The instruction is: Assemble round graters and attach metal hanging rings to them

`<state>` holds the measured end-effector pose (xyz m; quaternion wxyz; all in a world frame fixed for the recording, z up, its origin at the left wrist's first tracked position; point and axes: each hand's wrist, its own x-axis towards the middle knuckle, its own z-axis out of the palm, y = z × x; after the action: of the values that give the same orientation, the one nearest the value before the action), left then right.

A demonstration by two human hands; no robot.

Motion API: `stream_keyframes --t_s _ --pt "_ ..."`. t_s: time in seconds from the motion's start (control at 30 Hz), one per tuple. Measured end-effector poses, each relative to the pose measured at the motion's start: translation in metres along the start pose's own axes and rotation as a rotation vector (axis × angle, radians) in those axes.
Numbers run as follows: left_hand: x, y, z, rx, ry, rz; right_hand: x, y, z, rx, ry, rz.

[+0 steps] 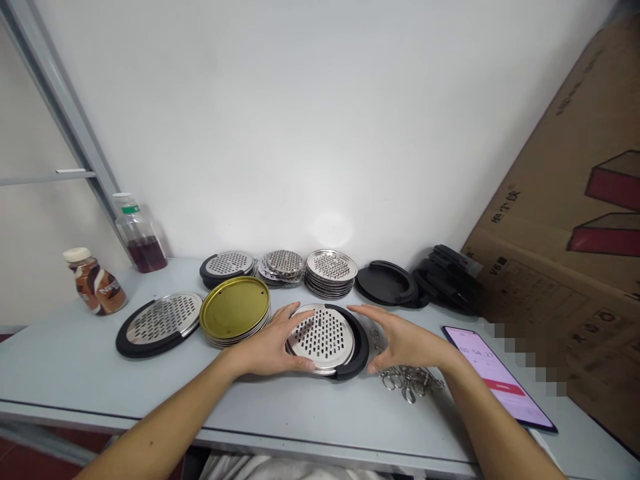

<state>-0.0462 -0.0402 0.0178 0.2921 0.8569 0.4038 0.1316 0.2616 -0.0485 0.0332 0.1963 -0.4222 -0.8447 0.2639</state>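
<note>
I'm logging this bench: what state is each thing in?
Central disc: flat, partly inside black holder
Black holder: around disc's right side
Left hand: curved around disc's left side
Right hand: open beside black holder
Far-left disc: flat, partly edged in black
Gold disc: atop a stack
Rear discs: stacked
Spare holders: piled
Metal loops: heaped
Phone: face up, screen lit
Clear bottle: upright, capped, part full
Brown bottle: upright, capped, fill hidden

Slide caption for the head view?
Left hand and right hand flank a round, perforated silver metal disc partly framed by a black curved rim.
</note>
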Motion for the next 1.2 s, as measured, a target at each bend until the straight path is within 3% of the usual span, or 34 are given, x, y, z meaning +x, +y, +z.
stream_keyframes --t_s 0.33,0.67,0.93,1.2 --pt "0.003 -0.005 0.009 -0.018 0.067 0.031 0.009 -0.001 0.012 0.068 0.017 -0.028" --pt "0.009 -0.001 0.026 -0.042 0.216 0.041 0.012 -0.001 0.020 0.035 0.065 -0.026" --pt "0.002 -0.002 0.003 -0.058 0.091 0.107 0.012 0.003 0.017 0.037 0.030 -0.028" --pt "0.001 -0.008 -0.003 -0.087 0.086 0.131 0.011 0.002 0.013 0.075 0.049 -0.018"
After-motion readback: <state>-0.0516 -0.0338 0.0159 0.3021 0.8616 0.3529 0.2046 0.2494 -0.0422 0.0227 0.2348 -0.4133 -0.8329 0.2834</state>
